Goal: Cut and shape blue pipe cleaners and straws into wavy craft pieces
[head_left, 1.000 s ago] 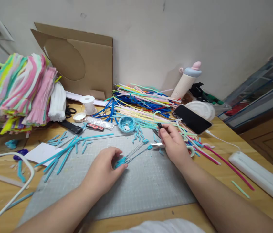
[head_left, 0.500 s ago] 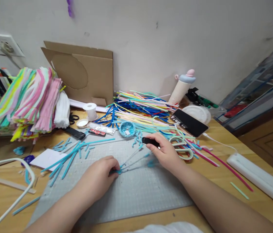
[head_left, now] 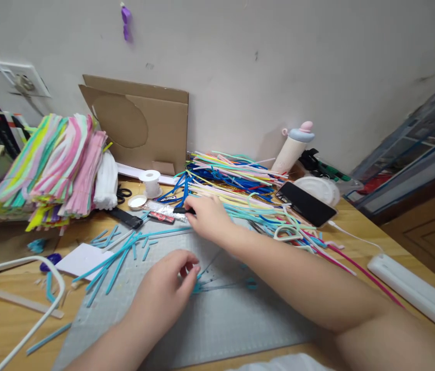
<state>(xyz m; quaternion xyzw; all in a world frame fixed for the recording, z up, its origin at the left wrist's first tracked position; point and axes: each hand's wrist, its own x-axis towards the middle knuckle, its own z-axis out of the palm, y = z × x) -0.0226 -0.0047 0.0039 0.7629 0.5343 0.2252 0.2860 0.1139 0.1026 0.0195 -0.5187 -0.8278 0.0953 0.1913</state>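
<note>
My left hand (head_left: 173, 281) is just above the grey cutting mat (head_left: 171, 330), fingers curled but apart, nothing visible between them. Right beside its fingertips lies a blue pipe-cleaner piece with thin stems (head_left: 225, 284), flat on the mat. Reaching across the mat, my right hand (head_left: 207, 219) grips a small black tool (head_left: 181, 211); most of it is hidden, so its kind is unclear. Close to that tool are a silvery packet (head_left: 155, 207) and a red-and-black packet (head_left: 161, 218). My right forearm covers part of the mat.
Cut blue pipe cleaners (head_left: 115, 273) and white paper (head_left: 84, 260) lie left. Behind stand a thread spool (head_left: 150, 184), cardboard (head_left: 167, 121) and colourful pipe-cleaner bundles (head_left: 63, 165). Scissors (head_left: 287, 233), a phone (head_left: 306, 203), a bottle (head_left: 290, 149) and a white bar (head_left: 414, 293) are right.
My right hand has moved left and away from me with the black tool, toward the packets. My left fingers have let go of the blue pipe-cleaner piece. The view has shifted slightly.
</note>
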